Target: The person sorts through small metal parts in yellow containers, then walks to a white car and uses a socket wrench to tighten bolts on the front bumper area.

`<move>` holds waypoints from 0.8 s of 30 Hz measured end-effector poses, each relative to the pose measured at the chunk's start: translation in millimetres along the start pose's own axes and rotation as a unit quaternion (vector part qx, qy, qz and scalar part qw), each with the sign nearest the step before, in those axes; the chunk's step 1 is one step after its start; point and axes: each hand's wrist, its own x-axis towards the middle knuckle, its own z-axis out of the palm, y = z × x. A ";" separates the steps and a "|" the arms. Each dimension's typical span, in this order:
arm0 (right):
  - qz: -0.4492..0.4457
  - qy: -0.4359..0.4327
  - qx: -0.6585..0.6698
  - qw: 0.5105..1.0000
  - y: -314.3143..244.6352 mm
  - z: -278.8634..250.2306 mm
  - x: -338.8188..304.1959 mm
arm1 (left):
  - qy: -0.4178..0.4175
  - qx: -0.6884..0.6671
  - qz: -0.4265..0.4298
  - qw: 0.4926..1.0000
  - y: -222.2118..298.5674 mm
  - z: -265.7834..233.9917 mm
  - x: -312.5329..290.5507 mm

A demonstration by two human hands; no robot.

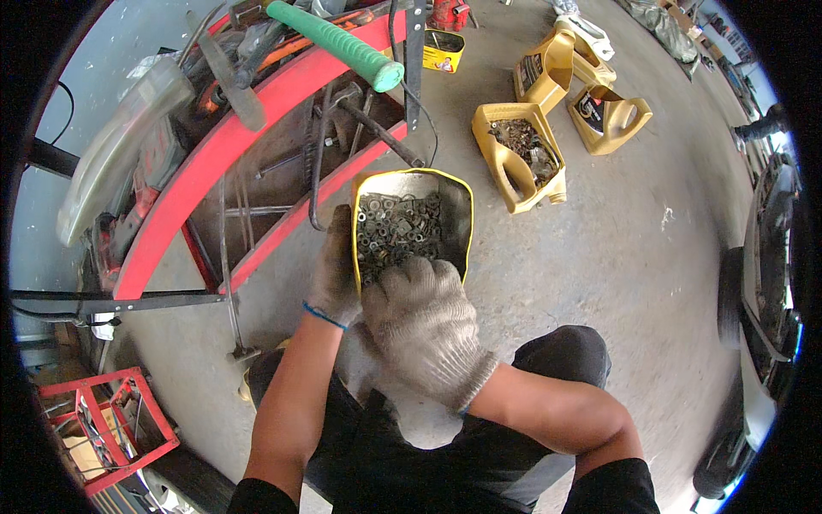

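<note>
A cut-open yellow container (468, 231) hangs in front of me above the floor, with a layer of small dark nuts and washers (398, 224) inside. My left hand (336, 270), in a knitted grey glove, grips its left wall. Over the container's near edge lies my right hand (421, 325), also gloved, with the knuckles up and the fingers curled. The fingertips are hidden, so whatever they pinch does not show.
A red metal rack (193, 163) with tools stands at the left, a green-handled tool (338, 43) on top. Ahead right are a cut jug of hardware (492, 158) and several gold jugs (610, 120). A red crate (111, 428) sits lower left; a vehicle (762, 325) borders the right.
</note>
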 end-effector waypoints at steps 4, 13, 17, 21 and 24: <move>0.006 0.029 -0.010 1.000 6.6 13.8 8.4 | -0.076 0.010 -0.005 0.997 9.3 1.2 -1.7; 0.093 0.147 0.146 0.974 -7.7 1.0 16.8 | -0.101 -0.049 0.073 0.991 -16.5 0.8 -6.5; 0.066 0.082 0.099 0.990 -9.8 -0.9 10.2 | -0.021 -0.007 0.053 0.998 -15.3 -10.6 -13.1; 0.004 0.019 0.025 1.000 -15.4 -2.0 -5.2 | -0.042 -0.065 0.036 0.996 -1.6 8.1 -5.3; -0.036 0.029 0.030 0.998 -12.8 -4.1 -9.4 | -0.113 -0.128 -0.020 0.985 11.1 24.3 -5.8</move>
